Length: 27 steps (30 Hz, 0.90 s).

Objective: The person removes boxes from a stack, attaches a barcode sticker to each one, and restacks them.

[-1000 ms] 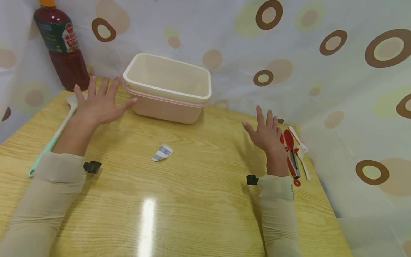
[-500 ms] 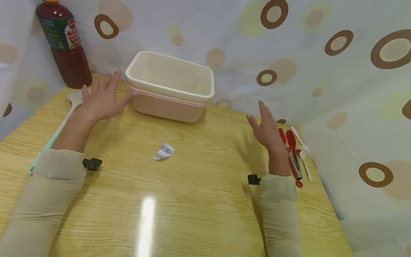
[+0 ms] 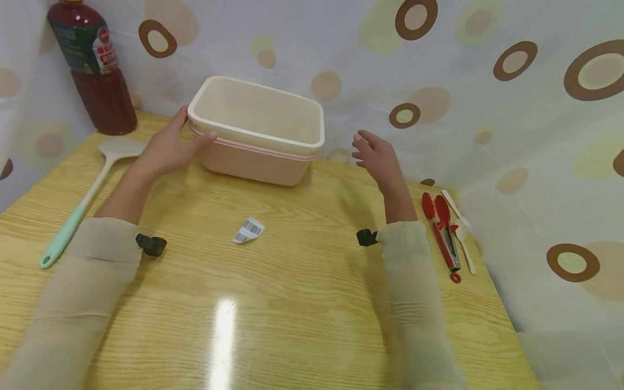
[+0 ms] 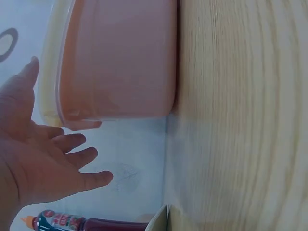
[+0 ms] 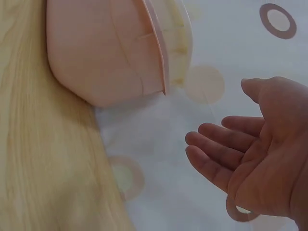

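A cream container [image 3: 253, 131] sits nested in a pink container [image 3: 255, 165] at the back of the wooden table. At their left end is my left hand [image 3: 169, 146], its thumb over the front of the rim and its fingers round the corner. The left wrist view shows these fingers extended and spread beside the rim. My right hand [image 3: 380, 157] hangs in the air to the right of the containers, apart from them. Seen from the right wrist, its fingers are loosely bent, the palm faces the containers, and nothing is held.
A bottle of dark red liquid [image 3: 99, 81] stands at the back left, with a spatula [image 3: 85, 203] lying in front. A barcode label [image 3: 248, 230] lies mid-table. Red tongs [image 3: 441, 230] and a white fork [image 3: 455, 211] lie at the right edge. A patterned curtain [image 3: 361, 49] hangs behind.
My left hand has moved right, from near the spatula's head to the containers' left end. My right hand has moved left and up toward them, its fingers bending. The containers have stayed in place.
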Motion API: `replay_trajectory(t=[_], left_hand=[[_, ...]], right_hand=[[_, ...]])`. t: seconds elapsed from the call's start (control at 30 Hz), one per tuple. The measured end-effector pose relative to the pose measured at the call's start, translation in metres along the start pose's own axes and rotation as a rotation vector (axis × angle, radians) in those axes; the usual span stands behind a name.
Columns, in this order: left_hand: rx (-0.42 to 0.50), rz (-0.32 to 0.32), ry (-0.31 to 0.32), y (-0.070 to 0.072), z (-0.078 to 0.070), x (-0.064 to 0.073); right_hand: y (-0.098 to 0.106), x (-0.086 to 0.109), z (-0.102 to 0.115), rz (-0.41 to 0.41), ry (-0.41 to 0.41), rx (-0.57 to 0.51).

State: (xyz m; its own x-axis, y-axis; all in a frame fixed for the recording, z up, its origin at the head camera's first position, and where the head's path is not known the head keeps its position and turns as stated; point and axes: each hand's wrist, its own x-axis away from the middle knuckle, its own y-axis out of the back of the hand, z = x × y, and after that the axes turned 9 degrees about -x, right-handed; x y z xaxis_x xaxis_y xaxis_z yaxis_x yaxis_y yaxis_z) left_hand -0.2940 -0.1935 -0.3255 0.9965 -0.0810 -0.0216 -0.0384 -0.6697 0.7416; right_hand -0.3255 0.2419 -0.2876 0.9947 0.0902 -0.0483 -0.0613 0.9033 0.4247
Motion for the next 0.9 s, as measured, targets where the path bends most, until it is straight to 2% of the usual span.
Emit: replay_trajectory(t=[0.2,0.3,0.53,0.67,0.8,0.9], left_hand=[[0.172,-0.029,-0.003,-0.005,-0.001,-0.006],[0.217,-0.035,-0.005,-0.007,0.000,-0.010],[0.269,-0.023,-0.035,-0.014,0.002,-0.014],[0.277,-0.020,-0.041,-0.015,0.002,-0.013],[0.286,-0.024,-0.046,-0.015,0.002,-0.013],[0.329,-0.025,-0.044,-0.015,0.000,-0.014]], right_hand=[[-0.018,-0.025,0.024,-0.016,-0.058,-0.035],[-0.026,-0.033,0.032,-0.024,-0.070,-0.026],[-0.045,-0.048,0.040,-0.047,-0.115,-0.015],[-0.055,-0.054,0.042,-0.054,-0.148,0.040],[-0.062,-0.058,0.044,-0.072,-0.139,0.111],[-0.065,-0.060,0.047,-0.074,-0.132,0.161]])
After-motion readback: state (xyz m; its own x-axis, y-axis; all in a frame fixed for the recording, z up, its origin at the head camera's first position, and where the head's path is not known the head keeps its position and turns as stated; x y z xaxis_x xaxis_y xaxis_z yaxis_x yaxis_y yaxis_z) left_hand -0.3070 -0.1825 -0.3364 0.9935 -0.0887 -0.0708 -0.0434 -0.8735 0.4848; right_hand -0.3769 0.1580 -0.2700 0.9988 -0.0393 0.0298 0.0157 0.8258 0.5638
